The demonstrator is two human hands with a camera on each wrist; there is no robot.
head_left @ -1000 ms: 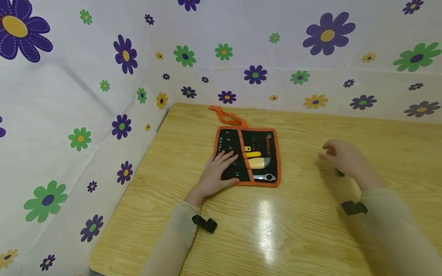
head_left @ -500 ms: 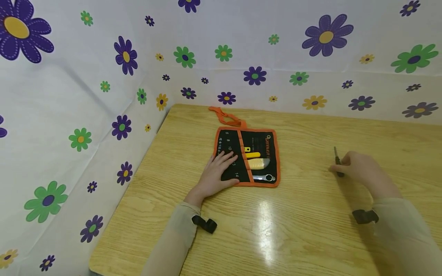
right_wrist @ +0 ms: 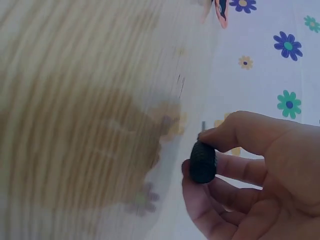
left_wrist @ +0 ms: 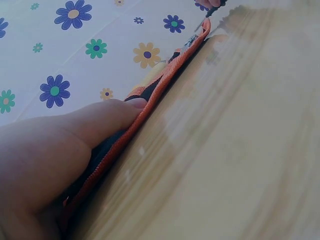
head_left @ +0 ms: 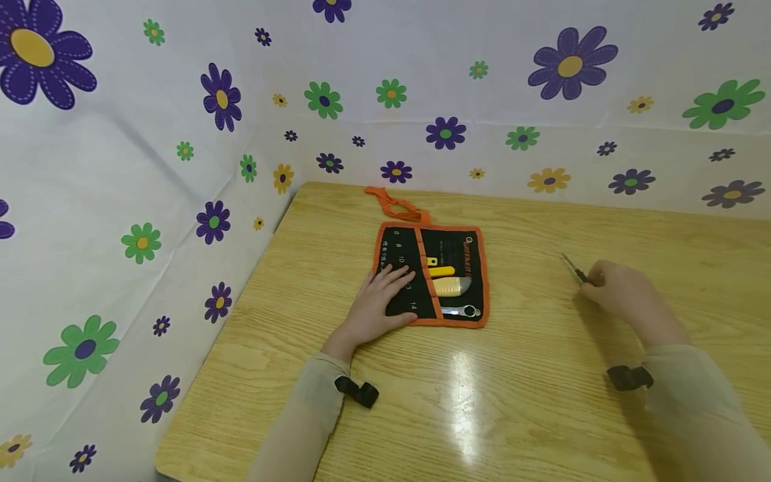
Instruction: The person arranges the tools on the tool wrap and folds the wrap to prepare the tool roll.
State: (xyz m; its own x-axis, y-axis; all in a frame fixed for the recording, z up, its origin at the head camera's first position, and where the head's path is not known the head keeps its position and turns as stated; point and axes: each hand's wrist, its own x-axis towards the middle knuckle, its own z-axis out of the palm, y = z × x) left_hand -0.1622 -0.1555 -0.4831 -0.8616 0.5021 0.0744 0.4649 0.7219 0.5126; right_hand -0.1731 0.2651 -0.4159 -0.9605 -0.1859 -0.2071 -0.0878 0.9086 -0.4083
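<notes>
My right hand [head_left: 623,294] pinches a small screwdriver with a dark handle [right_wrist: 203,162] between thumb and fingers, over the right part of the table. Its thin metal shaft [head_left: 567,260] points away and to the left in the head view. With fingers spread, my left hand [head_left: 376,304] rests on the black tool pouch with orange trim [head_left: 478,321]. From the pouch's pockets stick out a yellow-handled tool [head_left: 442,271], a pale yellow handle with a grey end [head_left: 450,286] and a ring spanner [head_left: 464,310]. In the left wrist view the thumb [left_wrist: 115,117] lies along the pouch's edge.
An orange tie strap [head_left: 397,206] trails from the pouch's far edge. The wooden table [head_left: 518,402] meets a white cloth with printed flowers [head_left: 494,94] at the back and left. Each wrist wears a black camera mount [head_left: 358,390].
My right hand has come down to the table, taken hold of the screwdriver and lifted it, turning its tip leftward. The left hand and the pouch have stayed put.
</notes>
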